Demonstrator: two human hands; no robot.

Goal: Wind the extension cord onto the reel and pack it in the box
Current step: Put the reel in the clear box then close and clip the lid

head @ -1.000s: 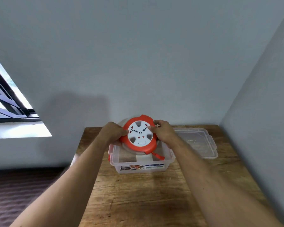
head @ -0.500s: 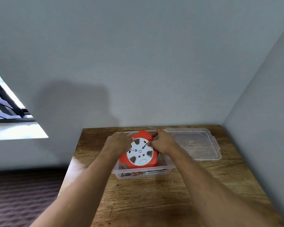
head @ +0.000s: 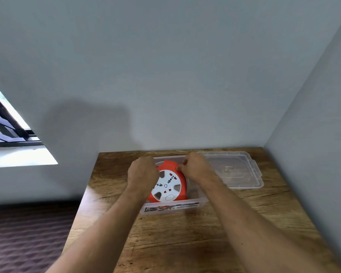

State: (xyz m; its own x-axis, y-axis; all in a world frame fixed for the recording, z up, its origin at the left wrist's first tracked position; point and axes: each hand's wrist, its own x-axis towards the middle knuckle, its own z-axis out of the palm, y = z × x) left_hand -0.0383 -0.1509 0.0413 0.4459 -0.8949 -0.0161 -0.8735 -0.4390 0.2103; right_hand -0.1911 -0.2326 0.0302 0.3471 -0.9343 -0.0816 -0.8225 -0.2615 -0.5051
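An orange cord reel [head: 168, 185] with a white socket face sits inside the clear plastic box [head: 171, 208] on the wooden table, leaning toward me. My left hand [head: 143, 172] grips the reel's left rim. At the upper right edge, my right hand [head: 193, 167] pinches the orange rim. No loose cord shows outside the reel.
The box's clear lid [head: 234, 170] lies flat on the table [head: 185, 243] just right of the box. Grey walls close the table's back and right sides. A window [head: 6, 123] is at the left; dark floor lies beyond the table's left edge.
Both hands have lowered the reel from above the box's rim down into the box. The view has tilted, so the table sits lower in frame.
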